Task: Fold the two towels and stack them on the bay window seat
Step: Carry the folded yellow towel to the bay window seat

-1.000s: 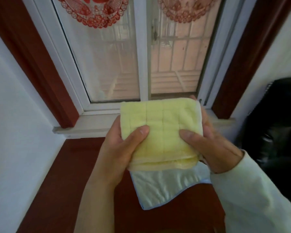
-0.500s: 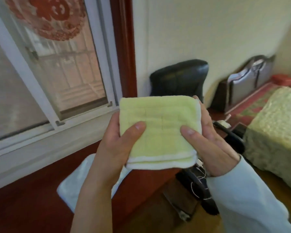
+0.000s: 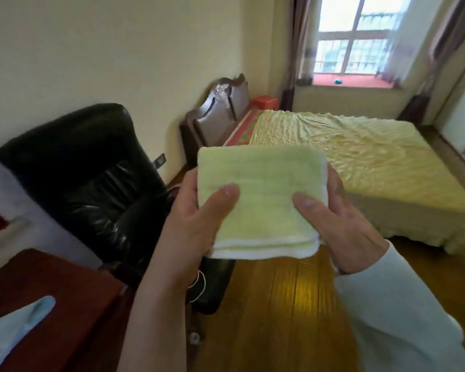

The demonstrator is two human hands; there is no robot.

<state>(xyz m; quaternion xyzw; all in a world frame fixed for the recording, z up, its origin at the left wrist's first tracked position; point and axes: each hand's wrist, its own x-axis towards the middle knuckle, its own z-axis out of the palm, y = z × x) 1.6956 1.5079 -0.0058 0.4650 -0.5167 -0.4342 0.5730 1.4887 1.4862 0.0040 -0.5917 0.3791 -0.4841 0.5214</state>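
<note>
A black leather armchair [image 3: 86,183] sits against the cream wall [image 3: 118,49] on the left. Beyond it, a bed [image 3: 360,162] under a rumpled yellow cover, dark wooden headboard [image 3: 218,114] at the wall, a red pillow [image 3: 263,100] beside it. A bright window [image 3: 352,36] glows at the far end, curtains [image 3: 298,49] hanging alongside. Polished wooden floor [image 3: 293,304] below.

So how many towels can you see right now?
2. The folded yellow towel is held up between the left hand and right hand. The pale blue towel lies on the red-brown seat at bottom left, partly cut off by the frame.
</note>
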